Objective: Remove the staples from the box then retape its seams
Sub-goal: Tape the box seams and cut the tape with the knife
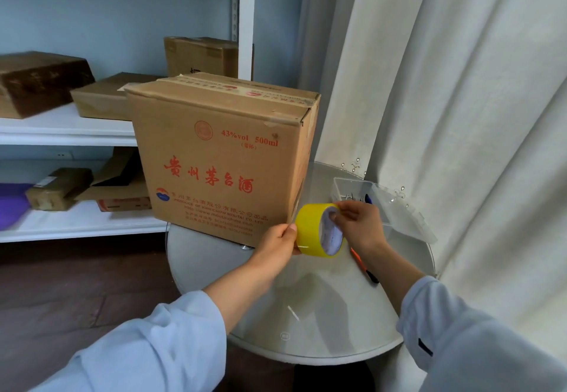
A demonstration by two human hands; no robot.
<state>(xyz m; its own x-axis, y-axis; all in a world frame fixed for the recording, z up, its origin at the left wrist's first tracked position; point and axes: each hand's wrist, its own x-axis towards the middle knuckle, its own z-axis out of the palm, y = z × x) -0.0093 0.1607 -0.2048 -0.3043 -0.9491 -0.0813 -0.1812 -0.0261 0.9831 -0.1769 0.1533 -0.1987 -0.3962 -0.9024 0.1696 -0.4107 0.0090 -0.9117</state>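
A brown cardboard box (221,158) with red print stands upright on the round white table (310,308), its top flaps closed with old tape along the seam. A roll of yellow tape (310,232) is held above the table, just in front of the box's lower right corner. My left hand (276,242) pinches the roll's left edge. My right hand (357,226) grips its right side with fingers at the top rim and inside the core.
A clear plastic container (352,190) with small metal pieces and its open lid (405,216) sit at the table's right. An orange-and-black tool (365,265) lies under my right wrist. White shelves (67,129) with other boxes stand left; a curtain (460,84) hangs right.
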